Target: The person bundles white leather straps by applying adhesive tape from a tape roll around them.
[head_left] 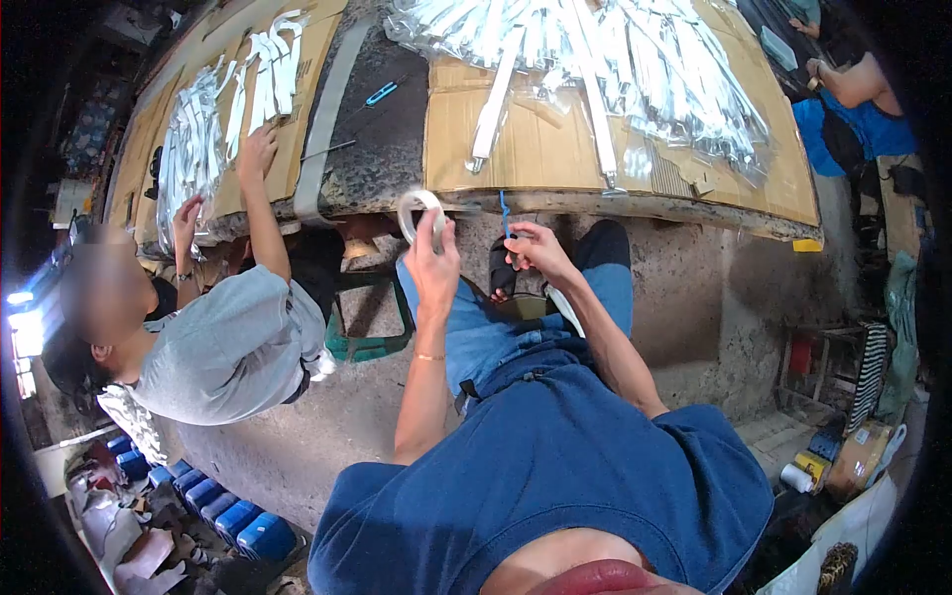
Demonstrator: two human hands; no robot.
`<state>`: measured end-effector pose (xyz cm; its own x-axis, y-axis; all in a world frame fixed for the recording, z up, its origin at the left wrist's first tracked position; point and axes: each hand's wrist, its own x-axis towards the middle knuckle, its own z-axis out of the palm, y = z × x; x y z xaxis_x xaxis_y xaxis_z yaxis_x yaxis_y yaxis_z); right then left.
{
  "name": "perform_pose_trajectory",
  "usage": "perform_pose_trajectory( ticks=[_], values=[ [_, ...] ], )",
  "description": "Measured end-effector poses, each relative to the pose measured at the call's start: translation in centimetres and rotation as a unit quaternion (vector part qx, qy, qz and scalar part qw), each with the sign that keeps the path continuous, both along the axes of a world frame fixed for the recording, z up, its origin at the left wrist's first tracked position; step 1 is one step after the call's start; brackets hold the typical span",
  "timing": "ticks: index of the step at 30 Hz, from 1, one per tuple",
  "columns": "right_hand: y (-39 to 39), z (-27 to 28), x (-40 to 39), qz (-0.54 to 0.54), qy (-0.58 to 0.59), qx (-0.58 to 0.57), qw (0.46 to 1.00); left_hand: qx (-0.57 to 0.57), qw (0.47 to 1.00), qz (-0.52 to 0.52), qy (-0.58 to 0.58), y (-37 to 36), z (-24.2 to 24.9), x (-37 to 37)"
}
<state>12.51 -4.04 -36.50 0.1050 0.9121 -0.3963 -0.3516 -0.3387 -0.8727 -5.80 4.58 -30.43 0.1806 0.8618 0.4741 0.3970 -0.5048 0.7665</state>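
Note:
My left hand (434, 266) is closed around a roll of white tape (405, 218), held upright just in front of the table's near edge. Beside it, my right hand (541, 250) pinches a thin blue object (505, 211) that points up toward the edge; its exact kind is too small to make out. Beyond both hands, on the cardboard, lie piles of white strips in clear plastic bags (684, 94). Two long bagged strips (499, 94) reach toward me from the pile.
Cardboard sheets (555, 164) cover the stone-like table. A blue-handled tool (381, 94) lies on its dark part. At left, a co-worker (233, 342) handles white strips (273, 74). Another person's arm (858, 84) shows at far right. A green stool (367, 347) stands under the table edge.

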Motion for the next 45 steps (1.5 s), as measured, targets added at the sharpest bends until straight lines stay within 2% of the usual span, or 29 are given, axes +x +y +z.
perform_pose_trajectory(
  ticks=[2, 4, 5, 7, 9, 12, 14, 15, 17, 18, 20, 21, 22, 24, 26, 28, 30, 32, 33, 34, 36, 38, 40, 41, 42, 44, 45],
  values=[
    [0.1, -0.5, -0.1, 0.012, -0.02, 0.033, 0.999, 0.057, 0.995, 0.051, 0.067, 2.3, 2.5, 1.2],
    [0.3, -0.6, -0.7, -0.035, -0.104, 0.076, 0.991, 0.047, 0.98, 0.044, 0.186, 5.9, 2.6, 1.5],
    [0.6, -0.6, -0.9, -0.036, -0.106, 0.082, 0.99, 0.078, 0.971, 0.017, 0.226, 7.6, 2.4, 1.6],
    [0.9, -0.1, -1.3, -0.086, -0.194, 0.089, 0.973, 0.096, 0.961, -0.004, 0.261, 10.2, 1.2, 2.1],
    [1.0, 1.1, -1.7, -0.103, -0.184, 0.075, 0.975, 0.104, 0.944, -0.035, 0.312, 11.5, 0.2, 2.6],
    [1.5, 0.1, -1.2, -0.113, -0.17, 0.064, 0.977, 0.132, 0.943, -0.054, 0.3, 11.9, -0.1, 3.0],
    [1.5, 0.3, -1.2, -0.107, -0.172, 0.056, 0.978, 0.104, 0.944, -0.052, 0.308, 10.8, 0.7, 3.0],
    [1.4, 0.4, -1.1, -0.106, -0.17, 0.056, 0.978, 0.126, 0.951, -0.022, 0.282, 9.9, 1.4, 3.0],
    [1.2, 0.7, -0.6, -0.085, -0.087, 0.072, 0.99, 0.188, 0.952, 0.031, 0.24, 8.2, 1.8, 2.8],
    [1.2, 0.8, -0.2, -0.086, -0.087, 0.072, 0.99, 0.188, 0.952, 0.031, 0.241, 6.9, 1.3, 2.8],
    [1.1, 0.6, 0.1, -0.071, -0.054, 0.063, 0.994, -0.042, 0.986, -0.076, 0.14, 4.0, -0.9, 2.8],
    [0.9, 0.7, 0.0, -0.071, -0.04, 0.066, 0.995, -0.101, 0.983, -0.107, 0.109, 2.4, -1.8, 3.4],
    [0.6, 0.8, -0.3, -0.065, -0.036, 0.061, 0.995, -0.16, 0.975, -0.135, 0.076, 0.9, -2.3, 3.9],
    [0.1, 1.1, -0.5, -0.056, -0.078, 0.053, 0.994, -0.363, 0.917, -0.164, 0.028, -0.7, -2.9, 4.9],
    [-1.0, 0.9, -0.8, -0.054, -0.09, 0.04, 0.994, -0.367, 0.912, -0.182, 0.02, -1.3, -5.6, 5.3],
    [-2.2, 3.0, -1.0, -0.059, -0.255, 0.055, 0.964, -0.4, 0.906, -0.135, 0.003, -2.3, -5.8, 5.6],
    [-3.5, 5.1, 0.1, -0.02, -0.236, 0.005, 0.972, -0.415, 0.897, -0.147, -0.029, -3.0, -4.7, 5.6],
    [-4.4, 5.4, 1.6, -0.04, -0.483, 0.053, 0.873, -0.431, 0.893, -0.13, 0.008, -3.5, -3.0, 5.2],
    [-4.6, 7.2, 2.3, -0.048, -0.545, 0.077, 0.834, -0.407, 0.902, -0.129, 0.057, -3.8, -1.7, 5.1],
    [-4.4, 8.4, 2.8, -0.048, -0.544, 0.072, 0.834, -0.411, 0.9, -0.131, 0.058, -4.0, -0.5, 5.1],
    [-3.4, 9.8, 3.0, 0.025, -0.614, 0.285, 0.735, -0.4, 0.878, -0.188, 0.185, -4.5, 1.0, 4.9],
    [-2.8, 9.4, 3.1, 0.065, -0.616, 0.305, 0.724, -0.372, 0.887, -0.197, 0.189, -5.2, 0.6, 4.4],
    [-2.1, 9.4, 3.5, 0.332, -0.665, 0.139, 0.654, -0.277, 0.889, -0.254, 0.264, -4.7, 1.0, 4.1],
    [-2.2, 8.8, 3.8, 0.339, -0.665, 0.133, 0.652, -0.228, 0.883, -0.279, 0.3, -4.4, 1.0, 4.0],
    [-2.3, 8.3, 3.8, 0.345, -0.662, 0.14, 0.65, -0.232, 0.885, -0.27, 0.299, -4.1, 0.9, 3.8],
    [-2.7, 7.1, 3.6, 0.321, -0.638, 0.135, 0.687, -0.209, 0.864, -0.314, 0.335, -3.4, 0.4, 3.9],
    [-2.9, 6.7, 3.3, 0.301, -0.616, 0.144, 0.713, -0.127, 0.844, -0.329, 0.404, -2.9, 0.7, 4.3]
  ],
)
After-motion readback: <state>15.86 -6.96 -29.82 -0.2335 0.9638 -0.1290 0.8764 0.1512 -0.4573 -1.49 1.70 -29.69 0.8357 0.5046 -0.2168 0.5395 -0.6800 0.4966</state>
